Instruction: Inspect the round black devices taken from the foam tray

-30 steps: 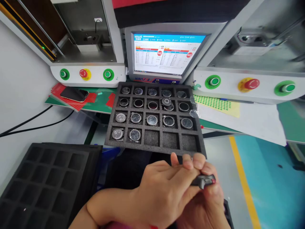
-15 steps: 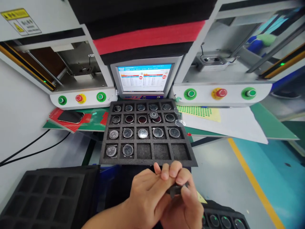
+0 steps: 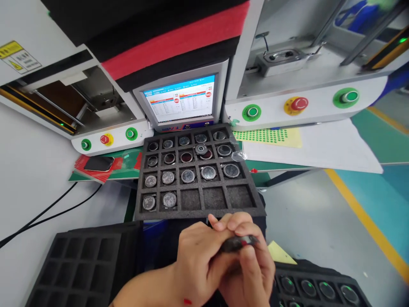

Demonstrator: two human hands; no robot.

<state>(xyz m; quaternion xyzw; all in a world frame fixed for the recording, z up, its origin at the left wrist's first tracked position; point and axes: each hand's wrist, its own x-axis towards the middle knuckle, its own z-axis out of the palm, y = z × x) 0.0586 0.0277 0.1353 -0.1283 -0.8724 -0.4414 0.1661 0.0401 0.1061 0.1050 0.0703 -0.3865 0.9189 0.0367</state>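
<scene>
Both hands meet low in the middle of the view around a small dark round part (image 3: 239, 243) with a red spot. My left hand (image 3: 200, 260) closes over it from the left, and my right hand (image 3: 252, 273) grips it from below. Just beyond the fingers lies a black foam tray (image 3: 255, 204) with round watch-like parts in most pockets; three pockets in its near row are empty. One loose part (image 3: 201, 149) rests on top of the tray's second row.
An empty black foam tray (image 3: 76, 264) lies at lower left. Another tray (image 3: 315, 288) holding round parts sits at lower right. Behind stand a monitor (image 3: 180, 100), two test machines with green (image 3: 252, 112) and red (image 3: 298, 103) buttons, a phone (image 3: 98, 163), and white paper (image 3: 313, 147).
The view has tilted and swung a little to the right. My hands stay together on the small part, turning it slightly so its red spot shows.
</scene>
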